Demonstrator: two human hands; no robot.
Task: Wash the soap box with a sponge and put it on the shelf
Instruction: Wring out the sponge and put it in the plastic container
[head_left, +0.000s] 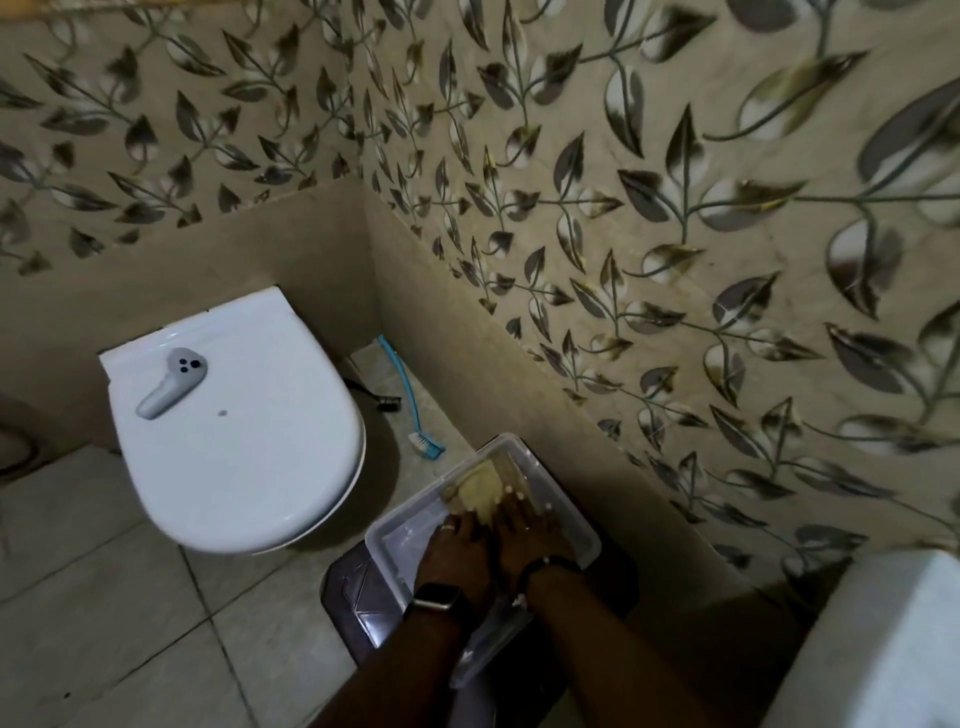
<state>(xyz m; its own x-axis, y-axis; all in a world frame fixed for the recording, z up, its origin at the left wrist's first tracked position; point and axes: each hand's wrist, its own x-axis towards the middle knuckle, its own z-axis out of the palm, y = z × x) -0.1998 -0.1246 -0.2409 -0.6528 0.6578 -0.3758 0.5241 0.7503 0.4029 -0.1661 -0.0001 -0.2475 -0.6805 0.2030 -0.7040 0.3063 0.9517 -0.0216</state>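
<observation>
Hands press together, left hand (457, 545) and right hand (527, 525) fingers flattened on the sponge (480, 491), scrubbing inside the soap box (400, 540), steadied atop a dark stool (345, 597).

Your hands, left (457, 545) & right (524, 530), lie side by side on the sponge (480, 491) in the soap box (524, 470). Toilet (234, 431) sits left w/ a controller (171, 382) on its lid; brush (410, 400) on floor btw toilet & wall.
</observation>
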